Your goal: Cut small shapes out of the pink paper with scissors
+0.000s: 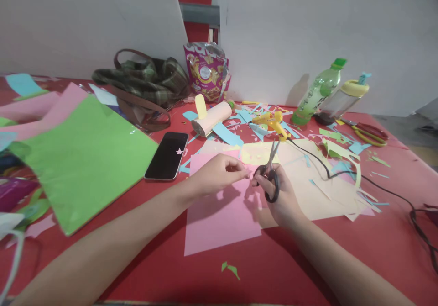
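My right hand [278,196] grips black-handled scissors [270,171] with the blades pointing up and away. My left hand [219,172] is closed in a pinch just left of the scissors; whatever small piece it holds is too small to make out. Both hands hover over a pink paper sheet [219,219] that lies on the red table [308,260], overlapping a cream sheet [328,187].
A black phone [167,155] lies left of the hands, a big green sheet [85,155] further left. Behind are a paper roll [212,118], a yellow glue gun [272,122] with its black cord [376,185], a green bottle [318,91], a plaid bag [143,84], a snack bag [207,71], other scissors [369,133] and scattered scraps.
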Tool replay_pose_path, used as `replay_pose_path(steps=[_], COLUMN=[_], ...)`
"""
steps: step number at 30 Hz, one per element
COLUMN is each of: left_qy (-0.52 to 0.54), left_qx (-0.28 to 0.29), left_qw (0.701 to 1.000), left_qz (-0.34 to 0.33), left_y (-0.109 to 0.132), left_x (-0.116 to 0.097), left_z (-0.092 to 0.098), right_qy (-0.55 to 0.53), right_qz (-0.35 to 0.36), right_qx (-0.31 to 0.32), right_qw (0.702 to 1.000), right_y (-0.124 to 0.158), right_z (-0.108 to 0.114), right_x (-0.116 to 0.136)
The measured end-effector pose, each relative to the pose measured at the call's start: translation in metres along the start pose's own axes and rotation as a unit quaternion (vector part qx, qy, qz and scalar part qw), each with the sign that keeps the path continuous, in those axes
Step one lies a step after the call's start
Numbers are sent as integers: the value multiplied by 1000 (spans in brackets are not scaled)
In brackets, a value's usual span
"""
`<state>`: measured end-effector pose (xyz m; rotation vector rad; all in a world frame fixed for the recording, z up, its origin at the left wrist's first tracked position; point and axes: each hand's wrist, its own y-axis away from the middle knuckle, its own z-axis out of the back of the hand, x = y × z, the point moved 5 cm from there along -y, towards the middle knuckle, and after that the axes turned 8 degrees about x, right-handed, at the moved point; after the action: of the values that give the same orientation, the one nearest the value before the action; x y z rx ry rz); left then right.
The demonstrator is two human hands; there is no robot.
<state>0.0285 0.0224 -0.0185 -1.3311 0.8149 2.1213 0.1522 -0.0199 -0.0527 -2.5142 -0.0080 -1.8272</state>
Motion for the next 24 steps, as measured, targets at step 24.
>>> replay_pose_path(steps=[24], left_qy=[-162], left_qx=[5], left_qw=[987], left_qz=[-16], left_y=[3], left_x=[14], left_z=[-15], right_qy=[64], right_qz=[-19], right_qx=[-18], right_qw=[998], right_y=[3], right_z=[-3], right_x=[1])
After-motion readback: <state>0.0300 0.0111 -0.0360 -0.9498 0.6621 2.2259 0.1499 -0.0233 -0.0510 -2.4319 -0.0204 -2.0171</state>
